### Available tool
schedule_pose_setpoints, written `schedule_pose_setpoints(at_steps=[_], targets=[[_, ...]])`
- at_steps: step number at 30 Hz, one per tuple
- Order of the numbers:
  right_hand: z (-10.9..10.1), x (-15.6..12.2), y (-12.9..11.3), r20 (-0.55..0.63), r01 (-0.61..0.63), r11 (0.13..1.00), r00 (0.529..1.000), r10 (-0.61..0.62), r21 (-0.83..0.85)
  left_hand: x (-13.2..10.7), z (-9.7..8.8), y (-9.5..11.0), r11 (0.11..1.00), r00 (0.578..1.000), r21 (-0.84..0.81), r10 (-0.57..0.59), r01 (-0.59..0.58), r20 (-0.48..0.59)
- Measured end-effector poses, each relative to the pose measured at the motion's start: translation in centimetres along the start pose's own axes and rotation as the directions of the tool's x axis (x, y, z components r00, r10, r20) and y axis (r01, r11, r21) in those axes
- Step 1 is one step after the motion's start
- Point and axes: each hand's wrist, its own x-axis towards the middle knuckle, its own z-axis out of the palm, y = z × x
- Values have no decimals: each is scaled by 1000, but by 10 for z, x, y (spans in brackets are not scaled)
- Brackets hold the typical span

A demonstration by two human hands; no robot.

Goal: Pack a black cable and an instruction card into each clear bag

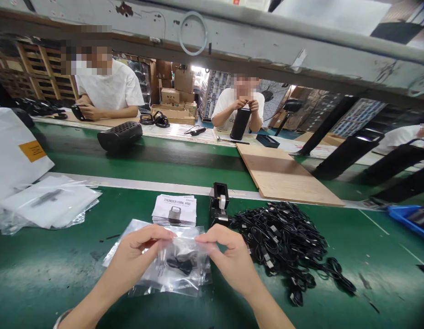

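Note:
Both of my hands pinch the top edge of a clear plastic bag (179, 274). My left hand (138, 251) grips the bag's left upper corner between thumb and fingers, and my right hand (229, 256) grips the right. Inside the bag lies a coiled black cable (180, 264), partly blurred by the plastic. More clear bags lie flat beneath it. Just beyond my hands sits a stack of printed leaflets (174, 209) reading "THUNDER TRAIL PRO". A black tape dispenser (219, 201) stands beside them. To the right of my right hand spreads a heap of black cables (280, 237).
A pile of filled clear bags (50, 203) and a white sack (13, 155) are at left. Beyond are a black speaker (120, 135), a wooden board (283, 173) and a blue bin (409, 219). Co-workers sit opposite; one handles a black cylinder (240, 123). A beam crosses overhead.

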Motion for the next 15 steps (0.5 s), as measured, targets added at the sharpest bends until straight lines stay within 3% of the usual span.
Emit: schedule_pose_setpoints(at_steps=[2,6,8,11,13,15], targets=[[0,0,3,-10,75,997,997,-75,2,1,-5,-1,999,1000,-47,6,-5,26],[1,-2,7,-18,215,972,976,-217,-93,4,-5,1,951,996,-301,-57,75,68],[2,-3,7,-18,290,944,955,-297,-159,4,2,3,964,991,-247,-67,95,118],[-2,-2,8,11,361,894,928,-372,-267,4,14,1,989,978,-12,-144,147,154],[-12,2,13,-103,223,905,955,-277,-361,3,18,-3,985,981,55,-168,163,95],[-24,9,21,-316,-102,920,948,-25,-380,2,20,-8,985,987,69,-162,161,6]])
